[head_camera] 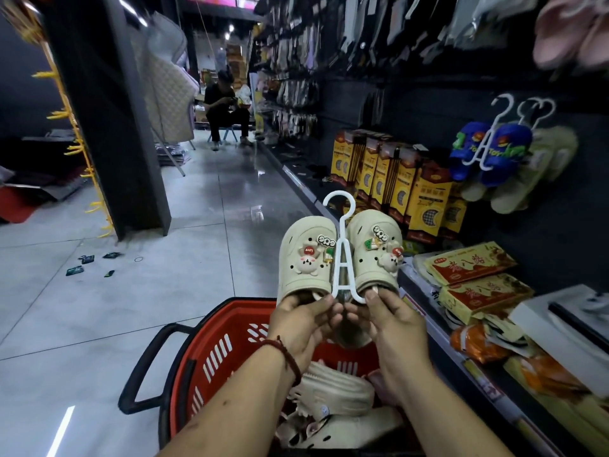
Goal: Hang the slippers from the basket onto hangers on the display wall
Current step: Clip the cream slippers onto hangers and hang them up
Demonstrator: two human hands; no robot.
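Left hand point(304, 319) and right hand point(390, 319) pinching lower bar of white hanger point(342, 258), cream slippers point(298, 282) mounted on it, above far rim of red basket point(230, 324), beside display wall point(576, 219).

1. The shop is dim; the display wall point(412, 103) is nearly black.
2. Small ceiling lights point(230, 28) glare off the glossy floor point(197, 209).
3. Wide-angle bending curves the edges; pink slippers point(573, 31) top right are blurred.
4. The centre is sharp.
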